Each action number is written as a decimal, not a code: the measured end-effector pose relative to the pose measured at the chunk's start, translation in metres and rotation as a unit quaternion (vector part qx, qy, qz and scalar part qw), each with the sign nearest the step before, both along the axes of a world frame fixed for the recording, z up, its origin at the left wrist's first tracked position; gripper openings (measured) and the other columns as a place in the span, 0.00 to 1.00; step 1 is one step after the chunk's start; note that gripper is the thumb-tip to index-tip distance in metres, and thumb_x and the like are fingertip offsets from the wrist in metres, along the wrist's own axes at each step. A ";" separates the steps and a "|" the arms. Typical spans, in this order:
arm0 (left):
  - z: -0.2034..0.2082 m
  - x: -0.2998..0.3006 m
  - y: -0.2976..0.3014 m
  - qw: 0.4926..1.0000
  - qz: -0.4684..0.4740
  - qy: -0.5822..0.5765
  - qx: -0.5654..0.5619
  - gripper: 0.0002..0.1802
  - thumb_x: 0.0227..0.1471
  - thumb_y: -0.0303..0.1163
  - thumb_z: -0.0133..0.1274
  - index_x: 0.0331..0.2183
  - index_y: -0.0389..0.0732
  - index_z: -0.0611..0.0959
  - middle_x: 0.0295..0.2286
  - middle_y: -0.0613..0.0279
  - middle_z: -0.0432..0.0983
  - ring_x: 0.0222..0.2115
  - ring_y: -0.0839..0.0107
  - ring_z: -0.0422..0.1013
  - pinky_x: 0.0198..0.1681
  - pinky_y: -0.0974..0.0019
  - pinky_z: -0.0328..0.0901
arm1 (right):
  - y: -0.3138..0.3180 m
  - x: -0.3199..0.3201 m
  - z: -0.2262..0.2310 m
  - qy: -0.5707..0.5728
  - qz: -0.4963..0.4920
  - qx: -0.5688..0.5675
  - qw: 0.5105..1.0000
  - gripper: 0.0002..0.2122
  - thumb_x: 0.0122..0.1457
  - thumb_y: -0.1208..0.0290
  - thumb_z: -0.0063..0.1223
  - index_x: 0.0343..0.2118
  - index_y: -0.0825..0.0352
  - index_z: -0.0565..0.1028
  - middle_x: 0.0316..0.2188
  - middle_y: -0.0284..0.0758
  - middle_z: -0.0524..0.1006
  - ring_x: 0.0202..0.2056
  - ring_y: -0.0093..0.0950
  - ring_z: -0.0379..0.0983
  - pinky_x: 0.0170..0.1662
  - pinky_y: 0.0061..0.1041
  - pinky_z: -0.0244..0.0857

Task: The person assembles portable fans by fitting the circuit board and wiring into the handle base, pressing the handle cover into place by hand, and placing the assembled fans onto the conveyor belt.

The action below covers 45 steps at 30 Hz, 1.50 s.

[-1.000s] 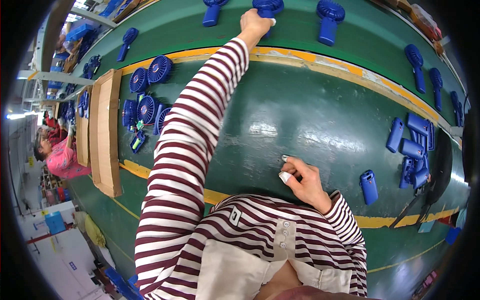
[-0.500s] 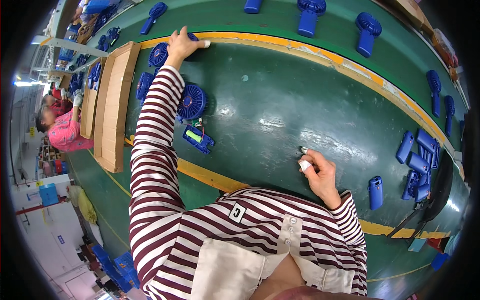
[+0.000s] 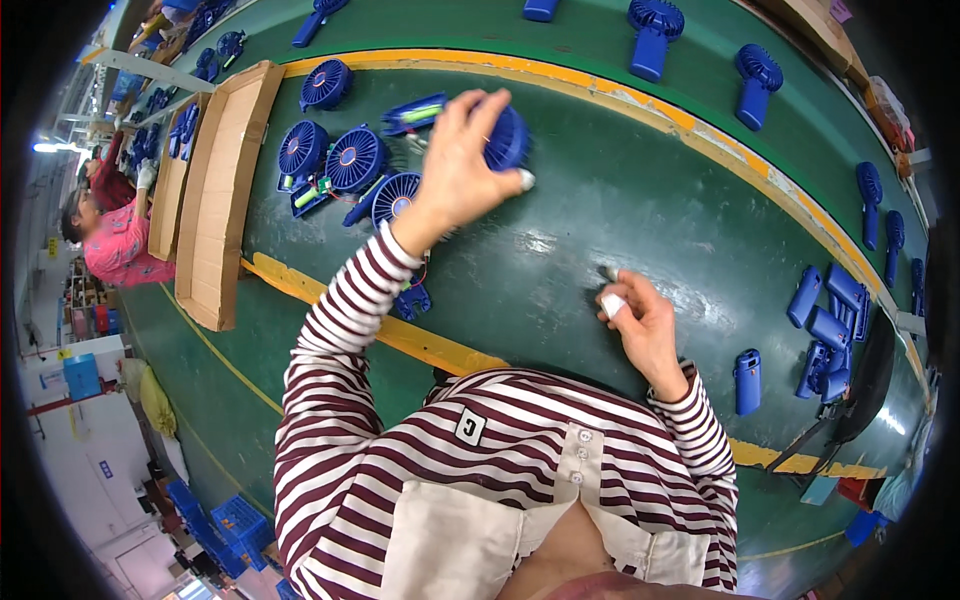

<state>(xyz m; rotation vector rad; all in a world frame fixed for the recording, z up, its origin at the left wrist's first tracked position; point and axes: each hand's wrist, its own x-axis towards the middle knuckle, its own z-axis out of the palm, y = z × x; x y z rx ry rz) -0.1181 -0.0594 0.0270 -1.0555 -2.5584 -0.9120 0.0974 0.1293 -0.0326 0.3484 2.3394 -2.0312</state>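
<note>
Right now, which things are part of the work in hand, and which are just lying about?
In hand:
- left hand gripping a round blue plastic fan head
- right hand pinching a small dark part

Lying about:
- flat brown cardboard tray
- blue plastic handle shells
- assembled blue handheld fans

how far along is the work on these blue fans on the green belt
Done, apparently: whole handheld fans stand on the far side of the belt. In hand: the left hand grips a blue fan head, while the right hand rests on the belt pinching something small. Left: loose fan heads beside the cardboard tray and handle shells piled at the right.
</note>
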 end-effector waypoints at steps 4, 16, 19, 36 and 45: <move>-0.005 0.068 0.040 0.994 -0.059 -0.054 0.079 0.44 0.24 0.31 0.63 0.49 0.38 0.67 0.47 0.46 0.59 0.49 0.51 0.58 0.51 0.57 0.56 | -0.005 -0.029 0.028 -0.004 -0.028 -0.241 0.970 0.28 0.53 0.71 0.53 0.54 0.73 0.54 0.45 0.40 0.65 0.41 0.23 0.66 0.43 0.20 0.63; -0.004 0.115 0.084 0.922 -0.290 -0.255 0.030 0.43 0.31 0.32 0.59 0.53 0.40 0.62 0.54 0.51 0.51 0.56 0.52 0.48 0.56 0.54 0.49 | 0.043 0.015 0.023 0.030 -0.282 -0.138 0.949 0.31 0.47 0.78 0.55 0.54 0.76 0.55 0.45 0.40 0.68 0.45 0.26 0.66 0.49 0.23 0.60; 0.001 0.085 0.066 0.944 -0.290 -0.146 -0.063 0.39 0.32 0.34 0.58 0.51 0.41 0.66 0.52 0.56 0.58 0.56 0.54 0.50 0.57 0.53 0.48 | 0.064 0.022 0.028 0.054 -0.302 -0.119 0.944 0.33 0.44 0.79 0.57 0.54 0.76 0.55 0.47 0.40 0.66 0.47 0.27 0.65 0.52 0.25 0.57; -0.015 0.097 0.087 0.949 -0.220 -0.145 -0.173 0.23 0.30 0.28 0.60 0.34 0.34 0.73 0.27 0.55 0.70 0.29 0.58 0.68 0.31 0.60 0.63 | 0.083 -0.034 0.072 0.208 -0.301 -0.228 0.902 0.22 0.48 0.73 0.57 0.46 0.74 0.65 0.39 0.35 0.72 0.40 0.21 0.68 0.45 0.20 0.61; -0.028 0.096 0.061 0.561 -0.169 -0.785 0.201 0.30 0.45 0.38 0.53 0.47 0.31 0.66 0.35 0.49 0.71 0.32 0.61 0.72 0.36 0.61 0.70 | 0.082 -0.019 0.070 0.170 -0.283 -0.327 0.885 0.16 0.53 0.72 0.51 0.44 0.72 0.67 0.37 0.32 0.73 0.36 0.19 0.69 0.41 0.20 0.63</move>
